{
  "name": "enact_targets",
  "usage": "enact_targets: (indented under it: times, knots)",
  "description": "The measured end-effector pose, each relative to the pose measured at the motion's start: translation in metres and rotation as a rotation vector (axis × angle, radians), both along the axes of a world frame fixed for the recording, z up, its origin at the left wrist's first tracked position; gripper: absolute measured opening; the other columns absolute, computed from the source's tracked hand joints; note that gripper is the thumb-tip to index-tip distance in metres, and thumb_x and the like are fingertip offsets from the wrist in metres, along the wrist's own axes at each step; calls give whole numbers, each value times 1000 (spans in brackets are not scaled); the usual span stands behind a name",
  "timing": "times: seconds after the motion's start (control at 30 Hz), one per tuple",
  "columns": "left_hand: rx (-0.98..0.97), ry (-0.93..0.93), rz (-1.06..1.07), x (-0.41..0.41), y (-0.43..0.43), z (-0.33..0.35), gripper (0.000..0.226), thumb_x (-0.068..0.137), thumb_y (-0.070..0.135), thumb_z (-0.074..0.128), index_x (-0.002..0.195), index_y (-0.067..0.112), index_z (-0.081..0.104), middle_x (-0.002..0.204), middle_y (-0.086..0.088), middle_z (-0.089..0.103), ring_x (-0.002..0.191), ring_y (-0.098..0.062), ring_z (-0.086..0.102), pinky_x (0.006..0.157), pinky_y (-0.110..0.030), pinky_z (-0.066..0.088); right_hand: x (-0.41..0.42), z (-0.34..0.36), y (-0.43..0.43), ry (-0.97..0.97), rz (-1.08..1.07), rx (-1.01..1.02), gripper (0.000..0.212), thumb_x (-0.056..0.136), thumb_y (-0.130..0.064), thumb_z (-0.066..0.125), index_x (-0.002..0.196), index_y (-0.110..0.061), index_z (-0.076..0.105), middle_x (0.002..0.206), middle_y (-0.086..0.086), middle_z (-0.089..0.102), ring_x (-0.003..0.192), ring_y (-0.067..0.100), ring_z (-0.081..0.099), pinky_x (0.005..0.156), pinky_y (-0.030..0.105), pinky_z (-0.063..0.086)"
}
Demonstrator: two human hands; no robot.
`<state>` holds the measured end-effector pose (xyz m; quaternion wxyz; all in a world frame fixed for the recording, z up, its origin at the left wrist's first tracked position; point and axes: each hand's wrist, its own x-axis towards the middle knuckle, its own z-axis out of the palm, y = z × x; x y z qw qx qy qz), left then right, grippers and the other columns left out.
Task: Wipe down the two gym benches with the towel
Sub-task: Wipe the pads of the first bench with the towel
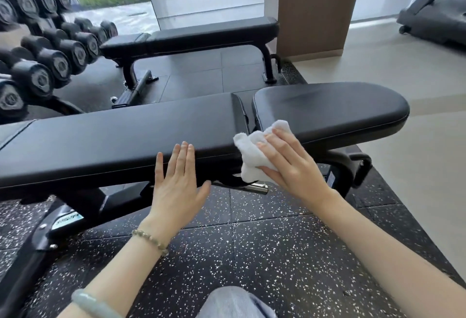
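The right hand [290, 166] lies spread over the white towel [252, 156], fingers nearly straight, and presses it against the near side of the near bench [113, 141]. The cloth sits right at the gap between the long pad [126, 125] and the short pad [340, 108]. The left hand [176, 186] is open and holds nothing. Its flat fingers rest on the same side face, just to the left of the towel.

The bench runs left to right across both hands, so a wipe would likely travel along that line. The short pad lies closer to the right hand, while the long pad stretches away past the left hand.

The far bench [201, 35] stands beyond, roughly parallel and well apart, nearer the dumbbells [50, 60]. Reaching it probably means stepping around the near one.
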<state>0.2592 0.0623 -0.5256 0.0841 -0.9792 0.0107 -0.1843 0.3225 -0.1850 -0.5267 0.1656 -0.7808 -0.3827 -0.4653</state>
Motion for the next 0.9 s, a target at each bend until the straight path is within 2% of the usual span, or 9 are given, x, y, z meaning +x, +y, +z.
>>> enact_targets:
  times: [0.17,0.3,0.4,0.43,0.5,0.57,0.7,0.8,0.9]
  knots:
    - [34,-43,-127,5,-21,13,80,83,40,61,144,1,29,150,-15,33,140,-27,27,113,-48,3,5,19,-29,-78,-115,13,39,96,-29,56,112,6,63,114,24,61,118,38,48,101,50,42]
    - [47,-49,-197,13,-37,26,76,83,40,60,142,1,33,148,-13,37,139,-25,30,113,-49,6,22,25,-38,-144,-218,-5,40,94,-33,60,114,1,62,116,23,60,118,38,48,104,52,38]
    - [42,-68,-240,25,-51,28,70,85,43,43,141,2,36,146,-12,40,137,-25,35,112,-49,10,42,3,-32,-107,-301,-145,48,93,-50,53,121,-12,62,117,21,61,116,39,52,105,52,35]
    - [40,-68,-258,28,-56,26,70,84,43,43,140,2,36,145,-12,41,136,-25,36,112,-49,11,47,-6,-29,-81,-330,-181,50,91,-54,51,122,-16,63,118,19,61,114,39,54,103,51,36]
    - [36,-66,-303,33,-63,19,73,81,40,58,140,1,37,144,-13,43,135,-26,38,111,-50,11,51,-17,-26,-41,-385,-186,50,89,-57,51,120,-20,64,118,17,62,113,38,56,100,49,36]
    - [37,-62,-322,37,-69,14,75,79,36,65,139,0,39,143,-13,44,135,-26,39,111,-50,9,50,-14,-27,-53,-392,-177,52,88,-60,51,119,-20,65,118,15,63,113,36,56,97,47,37]
    - [69,-28,-315,37,-73,7,67,83,40,51,138,1,42,142,-13,47,133,-25,41,111,-51,12,52,-11,-40,-81,-293,-191,54,88,-59,52,120,-17,65,119,14,63,115,33,57,98,47,37]
    - [83,-6,-313,37,-72,6,71,88,43,54,143,4,33,149,-9,37,139,-22,30,113,-51,8,55,-22,-64,-46,-251,-199,53,92,-56,49,127,-18,60,126,15,59,122,34,50,100,49,36]
    - [114,44,-282,34,-70,6,76,90,51,36,149,8,15,156,-5,19,144,-18,10,115,-49,-3,60,-26,-99,4,-287,-213,54,95,-55,43,135,-18,48,131,17,55,128,35,42,104,52,34]
